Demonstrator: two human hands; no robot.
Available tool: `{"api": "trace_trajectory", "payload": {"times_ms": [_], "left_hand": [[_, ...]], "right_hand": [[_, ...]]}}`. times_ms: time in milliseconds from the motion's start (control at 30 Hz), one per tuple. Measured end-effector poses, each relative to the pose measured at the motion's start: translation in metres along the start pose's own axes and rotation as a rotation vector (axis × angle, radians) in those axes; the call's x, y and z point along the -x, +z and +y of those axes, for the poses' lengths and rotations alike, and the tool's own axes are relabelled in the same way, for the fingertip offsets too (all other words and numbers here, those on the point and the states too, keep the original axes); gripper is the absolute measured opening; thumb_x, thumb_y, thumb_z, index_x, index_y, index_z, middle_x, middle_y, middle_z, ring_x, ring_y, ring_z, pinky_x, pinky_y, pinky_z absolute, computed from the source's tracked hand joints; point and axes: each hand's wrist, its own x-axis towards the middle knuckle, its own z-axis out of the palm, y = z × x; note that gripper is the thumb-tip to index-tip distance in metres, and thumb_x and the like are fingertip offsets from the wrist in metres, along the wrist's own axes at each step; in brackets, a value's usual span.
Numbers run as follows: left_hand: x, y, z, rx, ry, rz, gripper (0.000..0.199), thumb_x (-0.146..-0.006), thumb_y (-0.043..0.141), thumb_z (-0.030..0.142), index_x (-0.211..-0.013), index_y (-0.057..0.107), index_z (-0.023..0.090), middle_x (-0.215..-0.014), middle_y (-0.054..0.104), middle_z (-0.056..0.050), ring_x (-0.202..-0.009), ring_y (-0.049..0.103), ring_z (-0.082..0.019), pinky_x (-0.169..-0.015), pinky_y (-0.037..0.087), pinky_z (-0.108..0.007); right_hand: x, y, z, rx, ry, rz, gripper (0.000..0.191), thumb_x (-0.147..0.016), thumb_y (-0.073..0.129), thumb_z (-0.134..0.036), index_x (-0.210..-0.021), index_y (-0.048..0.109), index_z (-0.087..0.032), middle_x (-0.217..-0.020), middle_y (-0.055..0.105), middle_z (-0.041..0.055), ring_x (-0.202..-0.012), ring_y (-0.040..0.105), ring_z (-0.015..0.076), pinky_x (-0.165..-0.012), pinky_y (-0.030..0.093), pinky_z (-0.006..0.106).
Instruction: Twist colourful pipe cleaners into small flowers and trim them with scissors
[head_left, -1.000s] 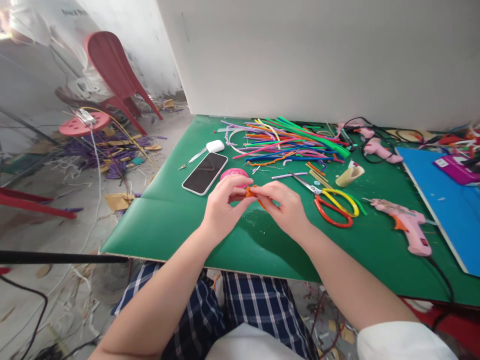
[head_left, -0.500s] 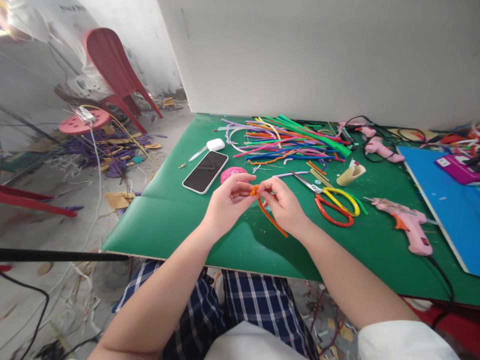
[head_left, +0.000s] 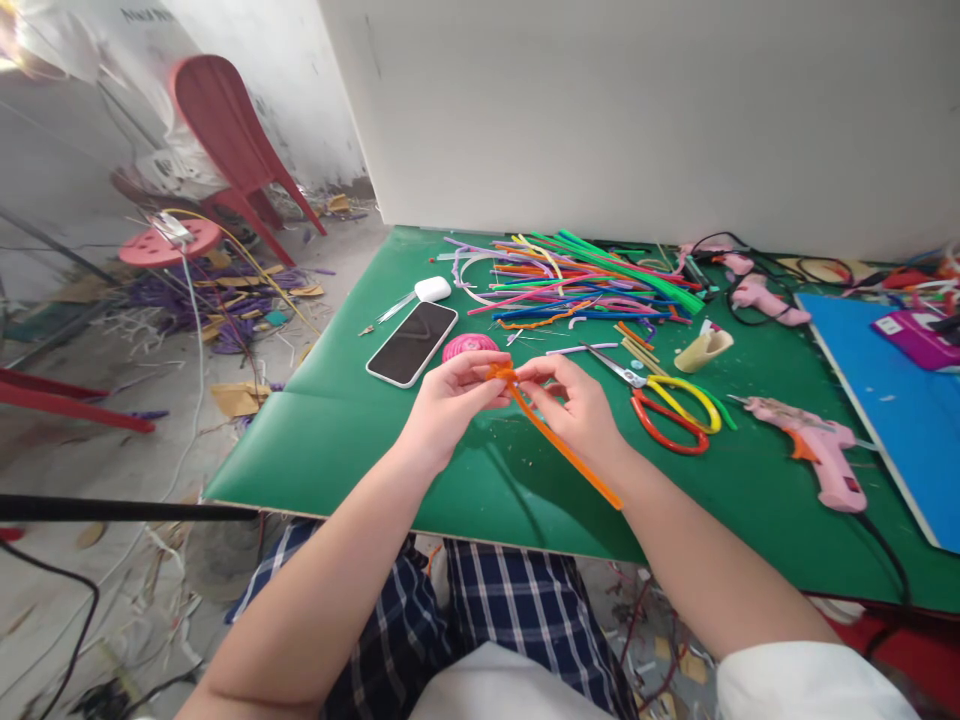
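An orange pipe cleaner (head_left: 568, 455) is between my hands above the green table, its upper end bent into a small bunched knot and its long tail slanting down to the right. My left hand (head_left: 457, 400) pinches the bunched end between thumb and fingers. Just beside it, my right hand (head_left: 574, 400) has its fingertips closed at the spot where the tail leaves the bunch. Behind my left fingers sits a pink coiled disc (head_left: 469, 347), partly covered. Scissors (head_left: 645, 385) with red and yellow handles lie to the right of my right hand.
A phone (head_left: 412, 343) and a white case (head_left: 432, 288) lie at left. Many coloured pipe cleaners (head_left: 585, 275) are heaped at the back. Rightward are a beige cup-like piece (head_left: 703, 350), a pink glue gun (head_left: 814, 445) with a cord, and a blue board (head_left: 877, 400).
The orange pipe cleaner's tail has swung out and shows longer, now reaching toward my right wrist. Both hands remain nearly in place, with the bunched end shifted slightly left.
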Motion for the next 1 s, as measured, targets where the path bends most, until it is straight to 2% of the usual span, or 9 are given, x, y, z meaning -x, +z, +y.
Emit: {"api": "trace_trajectory", "payload": {"times_ms": [133, 400, 567, 700, 800, 900, 1000], "left_hand": [[0.0001, -0.0018, 0.0002, 0.064, -0.039, 0.004, 0.026, -0.065, 0.071, 0.021, -0.091, 0.066, 0.019, -0.076, 0.066, 0.0, -0.07, 0.064, -0.01, -0.065, 0.055, -0.02], [0.0005, -0.0033, 0.0036, 0.093, -0.089, -0.018, 0.025, -0.065, 0.071, 0.023, -0.09, 0.069, 0.019, -0.088, 0.069, -0.003, -0.077, 0.065, -0.013, -0.068, 0.054, -0.021], [0.0001, -0.0039, 0.002, 0.033, -0.072, 0.007, 0.027, -0.068, 0.07, 0.031, -0.09, 0.07, 0.016, -0.087, 0.07, -0.006, -0.077, 0.065, -0.016, -0.07, 0.055, -0.026], [-0.002, -0.0048, -0.0011, -0.005, -0.052, 0.048, 0.029, -0.065, 0.072, 0.033, -0.089, 0.07, 0.016, -0.084, 0.071, -0.006, -0.069, 0.066, -0.015, -0.07, 0.056, -0.027], [-0.0027, -0.0046, -0.0014, 0.01, -0.05, 0.062, 0.03, -0.064, 0.073, 0.032, -0.09, 0.07, 0.016, -0.085, 0.071, -0.006, -0.07, 0.066, -0.015, -0.069, 0.056, -0.027], [-0.0016, -0.0035, -0.0009, 0.002, -0.044, 0.057, 0.03, -0.064, 0.073, 0.031, -0.09, 0.07, 0.016, -0.085, 0.071, -0.006, -0.069, 0.067, -0.015, -0.067, 0.057, -0.026], [0.0002, -0.0024, -0.0006, -0.035, -0.034, 0.047, 0.029, -0.064, 0.073, 0.03, -0.089, 0.07, 0.016, -0.083, 0.072, -0.005, -0.068, 0.067, -0.015, -0.066, 0.057, -0.026]], "right_hand": [[-0.0008, -0.0018, 0.0007, 0.115, -0.166, -0.052, 0.02, -0.083, 0.05, -0.014, -0.097, 0.06, -0.025, -0.097, 0.062, 0.0031, -0.088, 0.059, 0.0134, -0.063, 0.051, 0.023], [-0.0003, -0.0005, -0.0029, 0.234, -0.304, 0.04, 0.014, -0.081, 0.056, -0.019, -0.091, 0.065, -0.022, -0.092, 0.064, 0.0058, -0.087, 0.061, 0.0151, -0.079, 0.051, 0.03], [0.001, -0.0003, -0.0039, 0.228, -0.269, 0.03, 0.017, -0.083, 0.053, -0.02, -0.092, 0.066, -0.026, -0.094, 0.065, 0.0041, -0.089, 0.061, 0.0159, -0.08, 0.051, 0.033], [0.0015, -0.0012, -0.0052, 0.14, -0.139, 0.045, 0.019, -0.083, 0.053, -0.023, -0.098, 0.064, -0.027, -0.095, 0.066, 0.0031, -0.083, 0.061, 0.0155, -0.068, 0.053, 0.03], [0.0008, -0.0014, -0.0052, 0.115, -0.065, 0.067, 0.016, -0.082, 0.056, -0.028, -0.094, 0.066, -0.026, -0.089, 0.067, 0.0023, -0.079, 0.061, 0.0155, -0.063, 0.052, 0.029], [0.0004, -0.0009, -0.0043, 0.121, -0.06, 0.079, 0.012, -0.081, 0.058, -0.029, -0.089, 0.066, -0.026, -0.086, 0.068, 0.0019, -0.08, 0.061, 0.0158, -0.062, 0.052, 0.028], [0.0005, -0.0006, -0.0032, 0.148, -0.124, 0.089, 0.011, -0.081, 0.057, -0.025, -0.088, 0.066, -0.025, -0.085, 0.068, 0.0017, -0.079, 0.061, 0.0153, -0.063, 0.05, 0.028]]}}
